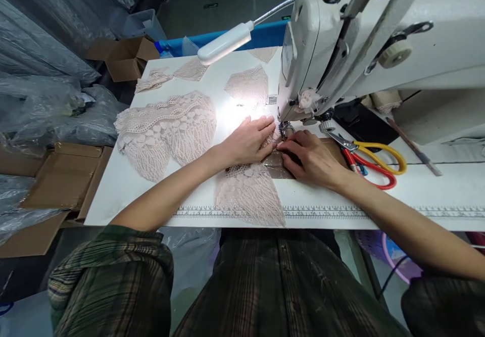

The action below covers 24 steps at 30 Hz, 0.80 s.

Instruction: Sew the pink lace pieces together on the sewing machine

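My left hand lies flat on a pale pink lace piece, its fingers stretched toward the presser foot of a white sewing machine. The lace hangs down over the ruler tape near the table's front edge. My right hand is closed in a pinch on the lace's edge just in front of the foot, thumb and forefinger together. Both hands nearly meet there. Under my right fingers lies a brown, shiny plate. The needle tip is hidden.
More lace pieces lie left and behind on the white table. Scissors with yellow and red handles rest right of my right hand, near a thin stick. A lit lamp hangs over the table. Cardboard boxes stand left.
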{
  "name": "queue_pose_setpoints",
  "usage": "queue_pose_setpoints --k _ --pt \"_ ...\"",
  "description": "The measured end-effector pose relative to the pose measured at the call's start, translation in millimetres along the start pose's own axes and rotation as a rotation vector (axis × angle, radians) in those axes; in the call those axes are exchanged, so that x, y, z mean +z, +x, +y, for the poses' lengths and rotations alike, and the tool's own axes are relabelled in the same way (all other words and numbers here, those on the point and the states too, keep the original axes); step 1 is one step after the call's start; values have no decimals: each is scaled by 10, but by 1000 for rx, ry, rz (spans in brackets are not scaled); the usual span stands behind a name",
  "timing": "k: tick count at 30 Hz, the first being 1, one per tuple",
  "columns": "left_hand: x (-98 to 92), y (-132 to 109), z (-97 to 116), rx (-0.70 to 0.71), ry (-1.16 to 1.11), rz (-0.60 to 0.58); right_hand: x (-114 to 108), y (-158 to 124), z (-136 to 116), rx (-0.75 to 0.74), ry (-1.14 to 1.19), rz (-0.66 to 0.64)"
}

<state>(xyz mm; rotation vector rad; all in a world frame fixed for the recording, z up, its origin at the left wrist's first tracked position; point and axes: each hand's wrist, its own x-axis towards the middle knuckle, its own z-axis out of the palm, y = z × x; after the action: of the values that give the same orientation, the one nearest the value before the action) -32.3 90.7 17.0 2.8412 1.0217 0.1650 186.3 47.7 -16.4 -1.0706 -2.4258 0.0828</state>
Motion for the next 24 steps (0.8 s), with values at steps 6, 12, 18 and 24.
queue_pose_setpoints --k 6,12,18,24 --pt "41 124 -142 37 -38 60 10 -50 22 16 83 89" --pt "31 74 -85 -2 72 59 -17 -59 23 -2 42 70" --pt "-94 -10 0 -69 233 5 -27 -76 -55 32 -22 -43" --pt "-26 7 39 -25 192 2 -52 -91 -61 73 71 -15"
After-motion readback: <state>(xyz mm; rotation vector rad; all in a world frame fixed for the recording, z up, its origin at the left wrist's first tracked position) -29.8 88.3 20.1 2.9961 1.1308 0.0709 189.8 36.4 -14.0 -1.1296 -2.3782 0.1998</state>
